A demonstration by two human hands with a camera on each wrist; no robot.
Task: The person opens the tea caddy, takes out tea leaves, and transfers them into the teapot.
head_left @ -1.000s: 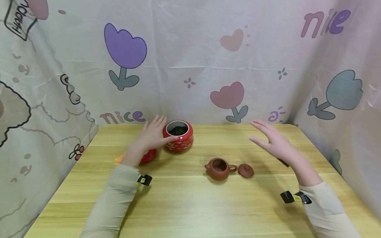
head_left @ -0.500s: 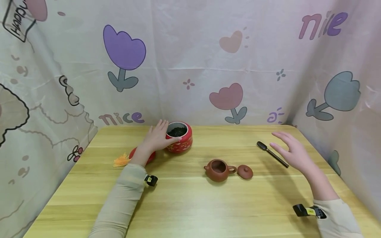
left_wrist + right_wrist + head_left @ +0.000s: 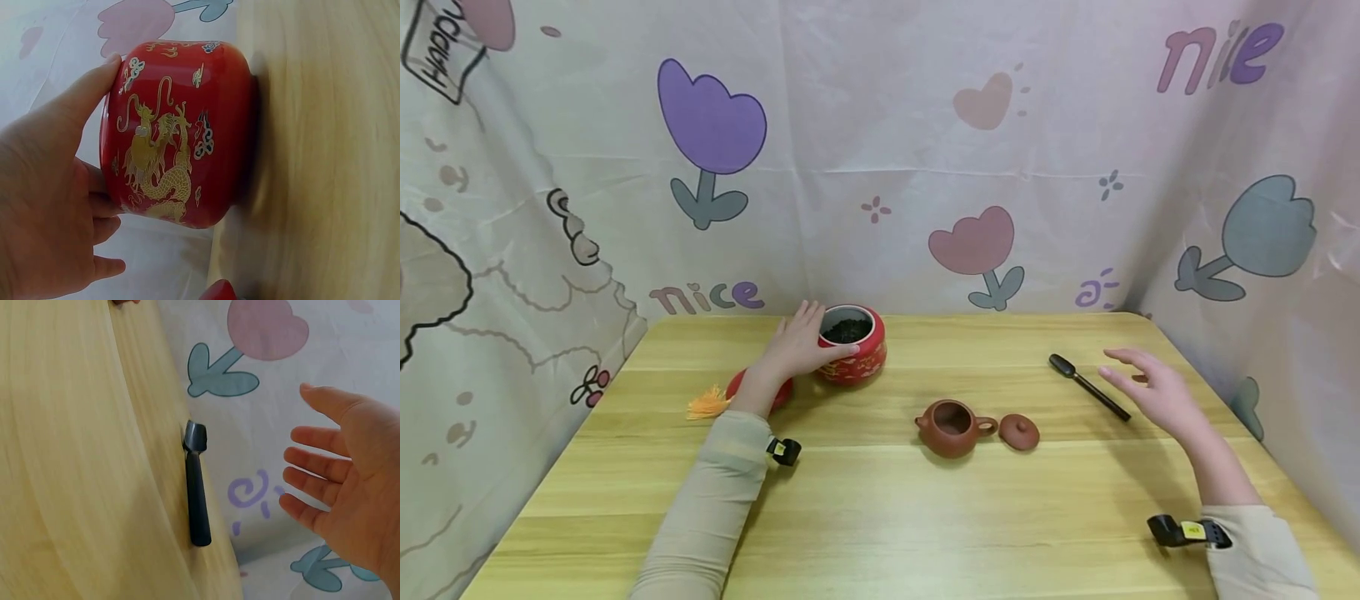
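My left hand (image 3: 797,342) holds the left side of a red jar (image 3: 859,367) of dark, leafy bits. Its thumb lies across the near side below the rim. Seen from the left wrist, the jar (image 3: 181,137) bears a gold dragon, and some fingertips pass behind it while others hang free. My right hand (image 3: 1153,392) hovers over the table with relaxed, slightly bent fingers and nothing in them. Just left of it lies a black scoop (image 3: 1090,387), which the right wrist view also shows, the scoop (image 3: 197,487) being apart from the hand (image 3: 350,481).
A brown clay teapot (image 3: 949,433) without its lid stands mid-table, spout to the left. Its round lid (image 3: 1019,432) lies beside the handle. Behind my left wrist is a red lid (image 3: 781,396) with an orange tassel (image 3: 707,403). A printed curtain (image 3: 880,150) rises behind the table.
My left hand has moved slightly right, onto the jar. The right hand has moved right and nearer to me, uncovering the scoop, and its fingers have bent a little.
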